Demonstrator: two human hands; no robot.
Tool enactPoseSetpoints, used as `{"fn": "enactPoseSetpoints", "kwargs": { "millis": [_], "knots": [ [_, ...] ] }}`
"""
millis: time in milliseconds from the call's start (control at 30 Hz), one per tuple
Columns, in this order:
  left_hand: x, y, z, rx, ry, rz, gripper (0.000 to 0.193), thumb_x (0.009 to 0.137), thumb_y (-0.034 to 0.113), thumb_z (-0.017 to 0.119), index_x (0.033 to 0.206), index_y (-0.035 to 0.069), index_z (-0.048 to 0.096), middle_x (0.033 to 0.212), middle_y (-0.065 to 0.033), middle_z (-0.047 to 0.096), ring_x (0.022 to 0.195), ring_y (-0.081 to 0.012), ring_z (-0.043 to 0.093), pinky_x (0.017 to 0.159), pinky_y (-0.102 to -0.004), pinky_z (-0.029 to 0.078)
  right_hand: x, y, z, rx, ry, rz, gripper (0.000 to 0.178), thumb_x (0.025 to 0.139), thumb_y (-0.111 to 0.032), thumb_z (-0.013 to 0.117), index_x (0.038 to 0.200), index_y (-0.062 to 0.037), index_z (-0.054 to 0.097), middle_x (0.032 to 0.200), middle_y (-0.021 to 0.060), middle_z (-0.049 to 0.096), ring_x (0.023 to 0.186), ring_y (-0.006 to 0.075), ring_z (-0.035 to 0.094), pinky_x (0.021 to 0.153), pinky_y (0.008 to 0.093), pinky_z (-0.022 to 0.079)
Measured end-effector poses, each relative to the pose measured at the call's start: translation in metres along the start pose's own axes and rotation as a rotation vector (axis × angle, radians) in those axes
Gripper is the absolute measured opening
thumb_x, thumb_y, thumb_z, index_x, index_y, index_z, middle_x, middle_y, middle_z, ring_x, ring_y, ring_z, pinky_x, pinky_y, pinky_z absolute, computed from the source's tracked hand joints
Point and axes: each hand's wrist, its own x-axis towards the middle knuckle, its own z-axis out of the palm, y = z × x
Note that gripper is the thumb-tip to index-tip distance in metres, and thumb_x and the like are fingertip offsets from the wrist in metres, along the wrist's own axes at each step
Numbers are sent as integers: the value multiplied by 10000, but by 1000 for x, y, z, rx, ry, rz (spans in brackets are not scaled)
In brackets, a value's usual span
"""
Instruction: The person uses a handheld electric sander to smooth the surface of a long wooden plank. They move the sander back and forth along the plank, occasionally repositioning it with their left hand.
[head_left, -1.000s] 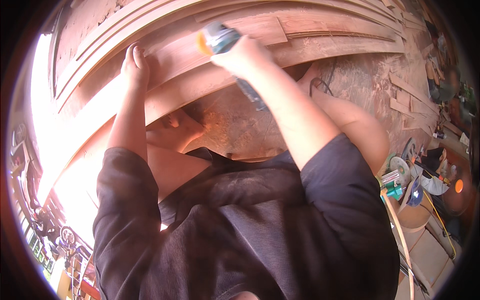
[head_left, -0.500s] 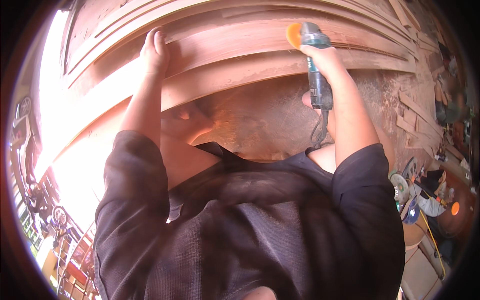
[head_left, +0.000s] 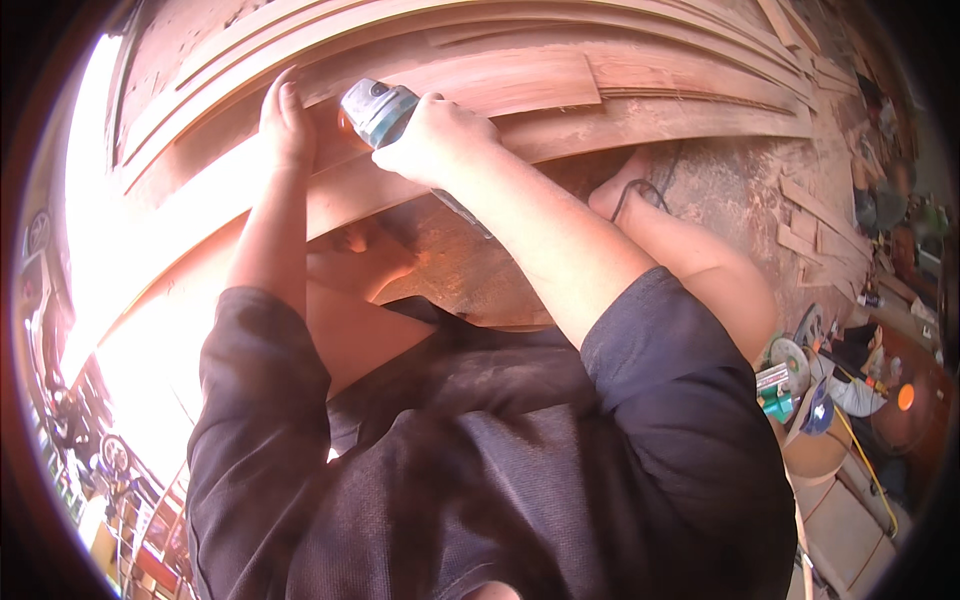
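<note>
Leftmost, beyond a patch of glare, a small wheel (head_left: pixel 115 455) stands well apart from the wood. Next comes the left hand (head_left: pixel 287 125), its fingers straight and side by side rather than curled round anything, placed by the near end of the upper board (head_left: pixel 510 85), probably to steady it; how hard it presses, I cannot tell. Just right of that hand is the head of the grinder (head_left: pixel 378 112), tilted over the board's left part, its underside hidden, so contact with the wood cannot be made out. The right hand (head_left: pixel 440 140) is wrapped round the grinder's body close behind the head, likely for finer control of its angle. The board's squared end lies farther right, over longer planks (head_left: pixel 700 122) that seem to serve as its bed. Beyond, a bare foot (head_left: pixel 605 195) is planted below the planks, perhaps for balance, and thin offcuts (head_left: pixel 820 225) lie loosely heaped, apparently just set aside
</note>
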Motion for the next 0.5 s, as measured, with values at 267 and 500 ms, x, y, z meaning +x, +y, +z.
{"fn": "enactPoseSetpoints", "kwargs": {
  "millis": [267,500],
  "knots": [
    [-1,3,3,19,12,13,566,1150,459,364,1415,66,672,1389,-194,694,1330,-371,633,1146,-475,472,13,172,-79,357,122,297,567,864,-447,858,1275,-77,735,1135,161,780,1003,260,745,921,430,591],
    [-3,6,5,66,1,9,585,1143,478,366,1447,72,656,1403,-201,689,1336,-375,633,1154,-474,471,15,196,-87,381,232,320,539,842,-475,852,1165,-50,783,1047,152,795,996,254,773,921,397,606]
  ]
}}
